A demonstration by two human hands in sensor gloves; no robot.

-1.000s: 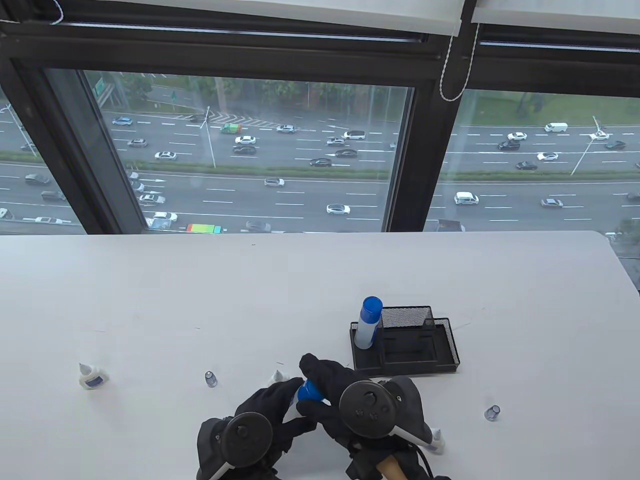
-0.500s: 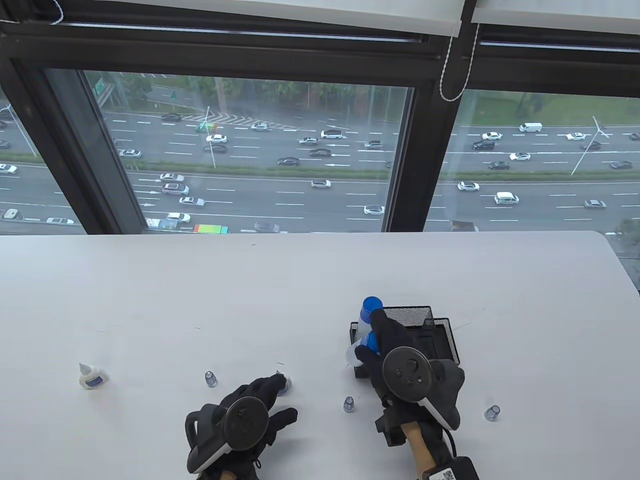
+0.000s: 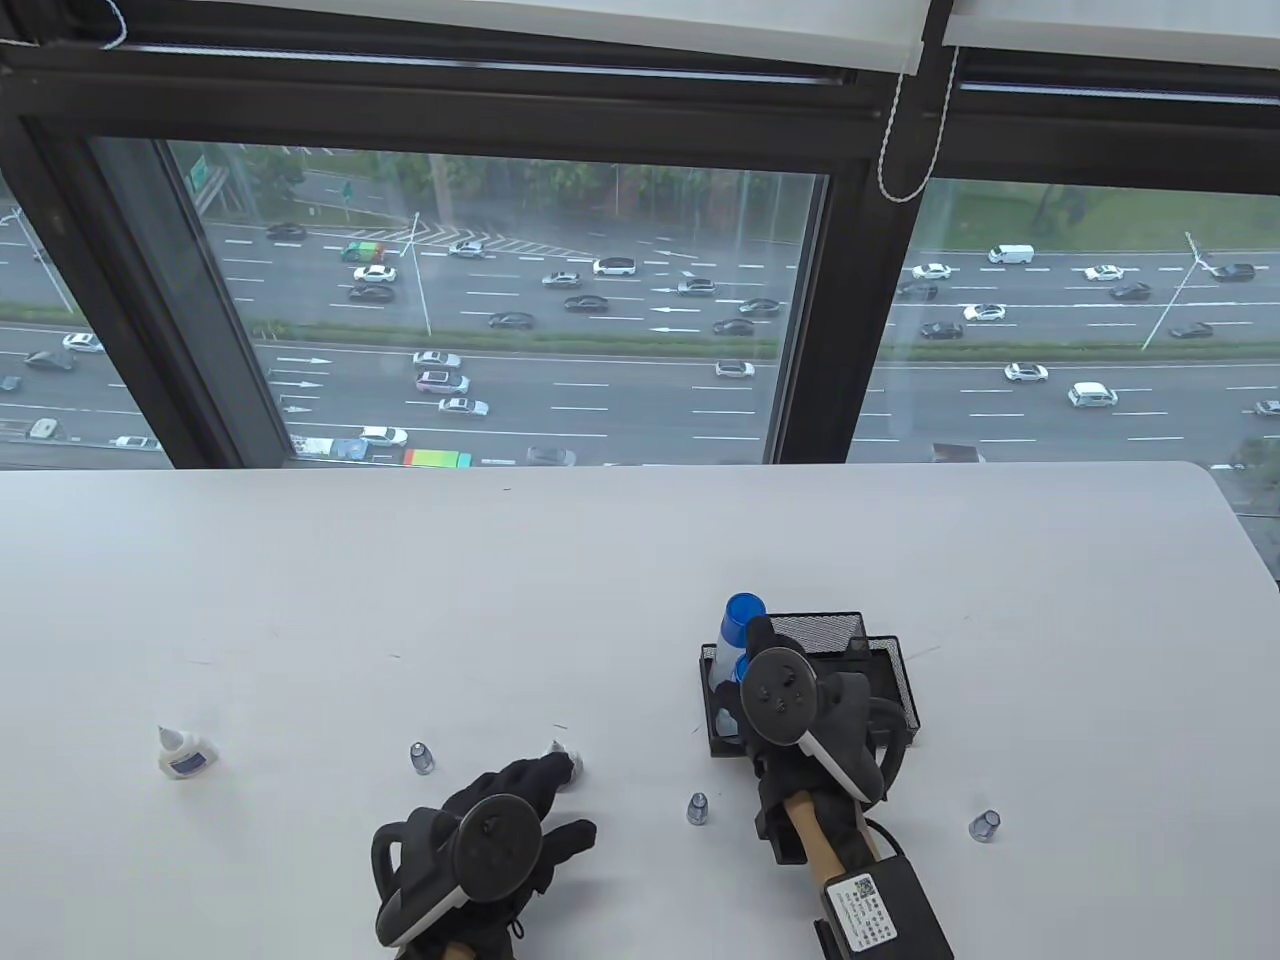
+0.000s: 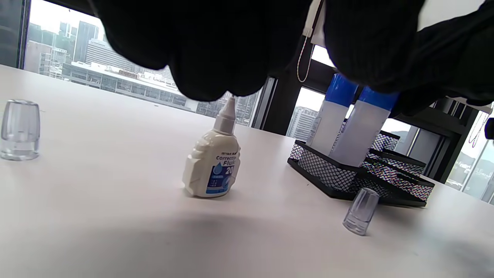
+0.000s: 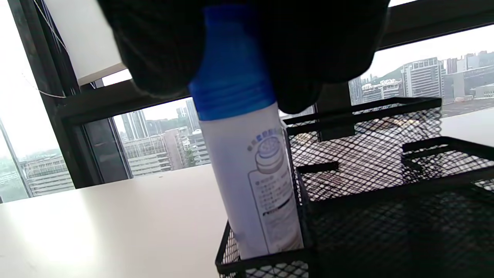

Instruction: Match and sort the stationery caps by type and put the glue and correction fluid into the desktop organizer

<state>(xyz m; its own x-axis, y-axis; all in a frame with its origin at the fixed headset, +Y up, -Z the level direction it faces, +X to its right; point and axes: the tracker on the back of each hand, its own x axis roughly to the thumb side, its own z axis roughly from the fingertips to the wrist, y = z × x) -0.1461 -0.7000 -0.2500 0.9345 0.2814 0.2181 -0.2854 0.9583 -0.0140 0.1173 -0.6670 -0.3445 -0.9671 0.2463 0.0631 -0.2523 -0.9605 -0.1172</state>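
Note:
My right hand (image 3: 752, 650) grips the blue cap of a glue bottle (image 5: 262, 181) and holds it upright in the left end of the black mesh organizer (image 3: 890, 690). A second blue-capped glue bottle (image 3: 743, 610) stands just behind it in the same compartment. My left hand (image 3: 555, 775) hovers over a small white correction fluid bottle (image 4: 214, 162), fingertips at its bare nozzle, not wrapped around it. Another uncapped correction fluid bottle (image 3: 180, 755) stands at the far left. Clear caps sit upright on the table (image 3: 422, 758), (image 3: 697, 808), (image 3: 985, 825).
The white table (image 3: 600, 560) ends at a large window behind. In the organizer the taller mesh box (image 3: 815, 630) stands at the back and the low tray part at the front. My right forearm carries a black box with a cable (image 3: 880, 905).
My right hand has carried the glue bottle from the front centre to the organizer and lowered it in. My left hand let go of it and moved to the correction fluid bottle.

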